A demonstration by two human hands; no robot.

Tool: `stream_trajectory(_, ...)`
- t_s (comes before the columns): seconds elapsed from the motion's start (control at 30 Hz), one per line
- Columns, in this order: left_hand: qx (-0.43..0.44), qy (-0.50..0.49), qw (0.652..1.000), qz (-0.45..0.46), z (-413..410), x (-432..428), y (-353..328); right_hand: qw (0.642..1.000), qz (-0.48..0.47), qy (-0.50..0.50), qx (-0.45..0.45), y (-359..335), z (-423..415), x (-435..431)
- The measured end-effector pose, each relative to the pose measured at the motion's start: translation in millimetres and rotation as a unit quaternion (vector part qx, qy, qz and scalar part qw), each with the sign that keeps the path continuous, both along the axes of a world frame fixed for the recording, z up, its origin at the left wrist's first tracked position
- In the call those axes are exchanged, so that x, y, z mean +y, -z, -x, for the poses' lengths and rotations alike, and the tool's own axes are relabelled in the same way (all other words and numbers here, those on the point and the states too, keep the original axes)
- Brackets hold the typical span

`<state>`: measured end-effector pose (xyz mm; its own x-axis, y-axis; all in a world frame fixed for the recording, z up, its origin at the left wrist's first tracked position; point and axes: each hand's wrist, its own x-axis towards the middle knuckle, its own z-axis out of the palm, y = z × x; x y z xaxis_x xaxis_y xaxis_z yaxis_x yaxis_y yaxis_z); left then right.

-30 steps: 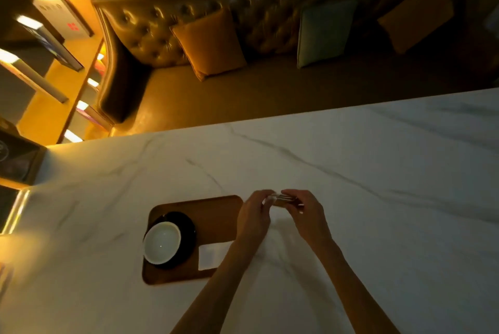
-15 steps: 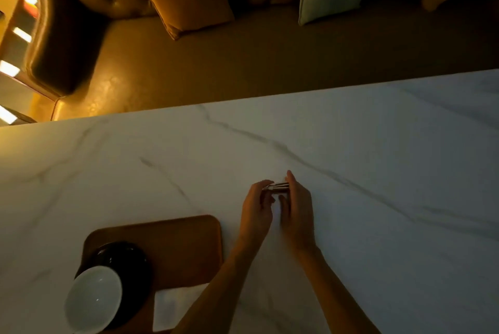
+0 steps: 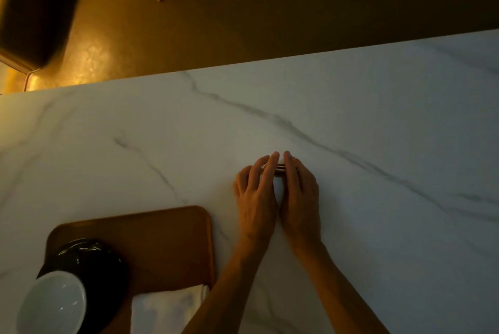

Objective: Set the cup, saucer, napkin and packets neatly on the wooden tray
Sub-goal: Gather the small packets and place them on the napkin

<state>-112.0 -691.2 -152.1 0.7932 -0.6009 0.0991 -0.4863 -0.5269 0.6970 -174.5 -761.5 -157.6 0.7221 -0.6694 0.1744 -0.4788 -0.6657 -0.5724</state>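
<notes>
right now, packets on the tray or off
Off: packets held between left hand and right hand over the marble table, beside the wooden tray.

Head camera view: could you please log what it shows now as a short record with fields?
surface: white marble table
tray: brown wooden tray, near left on the table
on tray: white cup on black saucer; white folded napkin at the near edge
packets: thin stack of packets, between both hands, right of the tray, not on it
left hand: straight fingers against the packets
right hand: straight fingers against the packets' other side
left to do: packets onto tray
</notes>
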Motion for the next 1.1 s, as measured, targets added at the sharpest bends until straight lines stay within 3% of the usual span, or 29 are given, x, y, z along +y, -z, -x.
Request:
stream_trajectory(0.33,0.007,0.004,0.999,-0.043,3,-5,2,0.997,0.029,0.012,0.072,1,-6,1)
stream_trajectory(0.67,0.009,0.001,1.0,-0.016,3,-4,4,0.995,0.056,0.004,0.085,3,-6,1)
stream_trajectory(0.9,0.046,-0.015,0.998,0.046,-1,2,1,0.995,-0.067,0.046,-0.055,-9,2,-1)
stream_trajectory(1.1,0.218,-0.02,0.976,0.017,-22,16,-54,0.969,-0.241,0.05,-0.004,-52,13,-2)
